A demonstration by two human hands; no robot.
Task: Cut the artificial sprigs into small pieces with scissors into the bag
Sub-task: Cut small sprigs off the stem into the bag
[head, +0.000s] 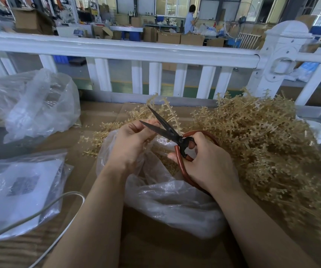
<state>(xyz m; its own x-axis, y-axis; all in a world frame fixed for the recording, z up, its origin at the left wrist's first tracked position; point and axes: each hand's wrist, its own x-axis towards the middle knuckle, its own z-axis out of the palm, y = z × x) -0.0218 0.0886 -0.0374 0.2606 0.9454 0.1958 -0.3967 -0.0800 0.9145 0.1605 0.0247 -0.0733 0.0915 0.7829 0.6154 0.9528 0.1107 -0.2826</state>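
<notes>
Artificial sprigs (260, 140), pale tan, lay heaped on the cardboard-covered table (155, 254) at right. The left hand (131, 144) pinched one sprig (152, 113) over an open clear plastic bag (175, 202). The right hand (208, 161) gripped red-handled scissors (172, 134), blades spread apart around the sprig's stem.

A single wide-angle view from the person's head looks forward and steeply down, close over the cardboard-covered tabletop (146, 248). Both forearms enter from the bottom edge, and the fingers (136, 130) sit near the frame's middle. Beyond the fingers the view tilts up past a white railing (117, 49) into a distant workshop. Straight lines bow toward the edges.
</notes>
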